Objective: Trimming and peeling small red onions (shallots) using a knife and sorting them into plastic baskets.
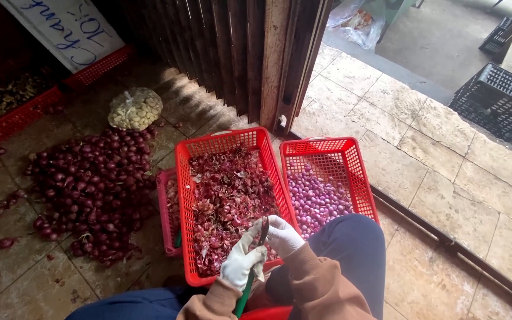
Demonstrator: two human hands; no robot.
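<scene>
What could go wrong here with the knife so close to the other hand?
The knife in the left hand has its blade right against the gloved right hand; a slip could cut it. Peels may also fall off the skins basket edge into the peeled shallots alongside.

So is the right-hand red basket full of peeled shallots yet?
Not full. The right red basket holds peeled shallots only across its bottom; its mesh walls stand bare well above them.
</scene>
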